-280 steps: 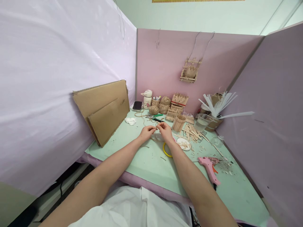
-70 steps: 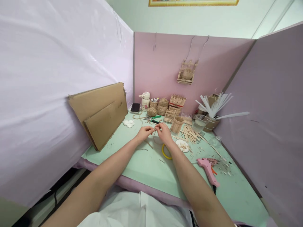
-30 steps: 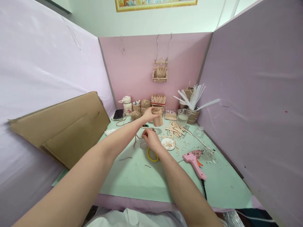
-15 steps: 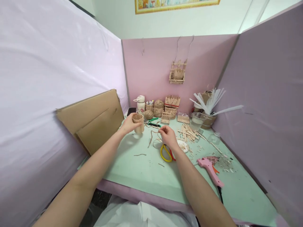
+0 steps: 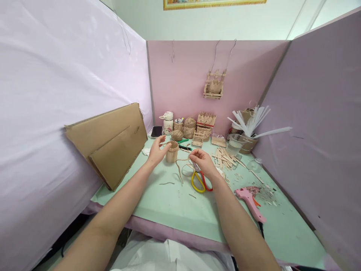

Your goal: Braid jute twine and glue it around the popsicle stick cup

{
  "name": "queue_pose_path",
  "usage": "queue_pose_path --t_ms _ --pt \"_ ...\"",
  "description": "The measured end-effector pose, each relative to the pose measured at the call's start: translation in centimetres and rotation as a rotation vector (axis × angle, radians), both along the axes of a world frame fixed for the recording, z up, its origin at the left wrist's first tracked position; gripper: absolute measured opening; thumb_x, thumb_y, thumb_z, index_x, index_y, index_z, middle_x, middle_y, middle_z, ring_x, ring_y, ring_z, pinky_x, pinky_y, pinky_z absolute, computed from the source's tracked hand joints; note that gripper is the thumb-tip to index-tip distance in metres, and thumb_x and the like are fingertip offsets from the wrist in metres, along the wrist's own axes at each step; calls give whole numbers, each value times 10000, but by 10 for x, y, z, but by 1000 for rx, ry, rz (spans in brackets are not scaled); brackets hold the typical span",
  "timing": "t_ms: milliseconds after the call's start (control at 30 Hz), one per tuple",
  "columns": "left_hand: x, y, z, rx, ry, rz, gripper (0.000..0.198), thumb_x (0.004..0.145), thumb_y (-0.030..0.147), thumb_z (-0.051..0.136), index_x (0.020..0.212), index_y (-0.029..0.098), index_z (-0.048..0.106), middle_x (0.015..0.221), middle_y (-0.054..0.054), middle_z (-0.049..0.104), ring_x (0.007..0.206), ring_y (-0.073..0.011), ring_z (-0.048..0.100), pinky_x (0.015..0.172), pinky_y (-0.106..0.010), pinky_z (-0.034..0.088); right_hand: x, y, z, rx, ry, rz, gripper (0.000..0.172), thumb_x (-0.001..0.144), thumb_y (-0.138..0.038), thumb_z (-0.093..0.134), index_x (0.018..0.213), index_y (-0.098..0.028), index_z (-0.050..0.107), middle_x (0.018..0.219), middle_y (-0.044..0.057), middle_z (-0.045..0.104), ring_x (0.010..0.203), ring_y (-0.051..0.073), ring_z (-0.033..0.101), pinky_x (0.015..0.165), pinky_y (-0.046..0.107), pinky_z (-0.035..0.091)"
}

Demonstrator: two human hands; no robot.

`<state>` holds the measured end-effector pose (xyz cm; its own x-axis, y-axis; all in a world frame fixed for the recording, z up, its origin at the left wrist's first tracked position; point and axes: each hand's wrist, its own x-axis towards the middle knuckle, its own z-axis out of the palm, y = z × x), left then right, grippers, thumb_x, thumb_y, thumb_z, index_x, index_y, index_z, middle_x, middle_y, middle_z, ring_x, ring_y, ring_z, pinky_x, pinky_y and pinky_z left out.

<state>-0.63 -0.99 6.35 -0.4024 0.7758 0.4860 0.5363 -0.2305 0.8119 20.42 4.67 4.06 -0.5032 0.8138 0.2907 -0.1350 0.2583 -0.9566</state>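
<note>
Round, open-topped cup of pale tan wooden sticks (image 5: pixel 171 154) stands upright on the pale green tabletop (image 5: pixel 166 205), between the two hands and nearer the left. The left hand (image 5: pixel 158 151) is spread wide beside it, thumb at the cup's side; whether they touch, I cannot tell. The right hand (image 5: pixel 202 161) pinches a thin strand of brown twine (image 5: pixel 179 172), which runs leftward, then bends down. Just below that hand lie metal scissors with yellow and red handles (image 5: pixel 196 169), and farther right, a pink glue gun (image 5: pixel 249 203)
</note>
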Motion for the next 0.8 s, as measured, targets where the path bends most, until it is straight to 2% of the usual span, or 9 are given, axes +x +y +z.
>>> queue_pose_path --t_ms 67,133,233,300,433,567,700,800 --pt "11 -14 11 -11 -32 -65 370 803 458 521 1000 162 622 1024 -88 643 982 -188 586 884 -314 445 0 -3 2 7 8 30 220 691 -377 655 768 -198 554 700 -6 598 615 111 499 560 235 393" --pt "23 -27 19 -150 -34 -308 379 819 491 492 852 150 655 873 -74 663 866 -175 603 836 -302 454 1 -6 5 14 22 68 206 694 -369 658 763 -202 559 717 -8 607 632 114 512 593 244 405" --pt "31 -40 22 -418 -114 -655 437 819 537 479 885 151 674 725 -58 648 709 -150 588 717 -287 453 1 -9 8 27 39 102 189 699 -358 656 753 -205 560 702 -13 600 620 110 506 613 251 408" --pt "29 -44 21 -514 -159 -746 429 790 538 527 860 146 684 624 -37 599 605 -126 534 620 -267 419 1 -9 8 30 42 83 188 700 -359 652 753 -205 558 693 -11 597 607 112 497 598 251 405" --pt "14 -47 19 -599 -154 -730 349 732 493 616 792 155 681 582 -7 547 543 -98 453 532 -244 338 2 -7 7 26 51 4 196 692 -370 652 755 -207 562 666 -9 587 582 121 487 550 251 393" --pt "-3 -50 24 -641 -32 -665 303 715 455 632 783 164 676 628 -19 588 570 -108 483 549 -241 362 2 -5 6 40 76 -41 177 683 -351 657 738 -206 572 628 -19 564 569 119 485 549 253 394" --pt "-17 -57 35 -612 135 -551 259 720 420 603 784 181 681 690 -31 639 621 -126 537 578 -236 406 3 -4 7 67 81 -119 191 677 -358 666 742 -200 580 631 -11 565 578 120 489 555 254 403" --pt "-25 -62 47 -568 266 -415 235 743 380 555 784 184 678 686 -20 645 629 -127 550 563 -226 404 3 -4 8 79 117 -195 210 679 -367 676 744 -189 587 636 -5 574 594 123 503 572 259 415"
